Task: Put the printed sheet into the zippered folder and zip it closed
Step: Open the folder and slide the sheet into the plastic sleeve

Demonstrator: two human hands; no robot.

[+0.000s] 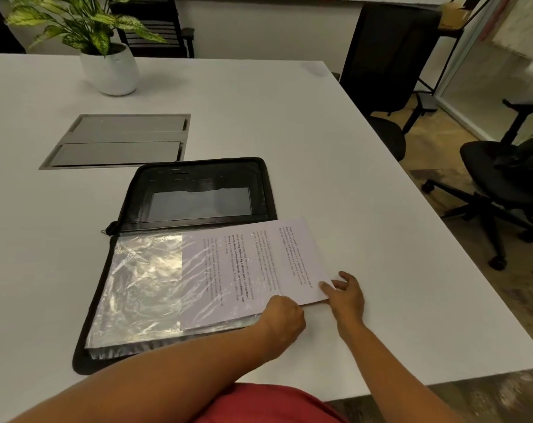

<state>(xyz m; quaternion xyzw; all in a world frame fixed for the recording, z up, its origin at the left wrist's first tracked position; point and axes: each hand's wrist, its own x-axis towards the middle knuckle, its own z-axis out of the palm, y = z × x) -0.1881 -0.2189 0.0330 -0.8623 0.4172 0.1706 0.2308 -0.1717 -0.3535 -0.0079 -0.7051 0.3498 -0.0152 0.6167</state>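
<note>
The zippered folder point(198, 190) lies open on the table point(350, 178), and the printed sheet point(259, 264) is about half inside a clear plastic sleeve point(143, 276), its right part sticking out past the folder's edge. The left hand point(285, 319) is curled closed at the sleeve's opening, though I cannot tell what it pinches; the right hand point(346, 296) pinches the sheet's near corner with the other fingers spread. Pushing it fully in, closing the folder and zipping remain.

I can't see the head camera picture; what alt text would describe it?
A person's two hands slide a printed sheet into a clear sleeve of an open black zippered folder on a white table. The left hand holds the sleeve's near edge and the right hand pinches the sheet's corner. A potted plant stands at the far left.
</note>
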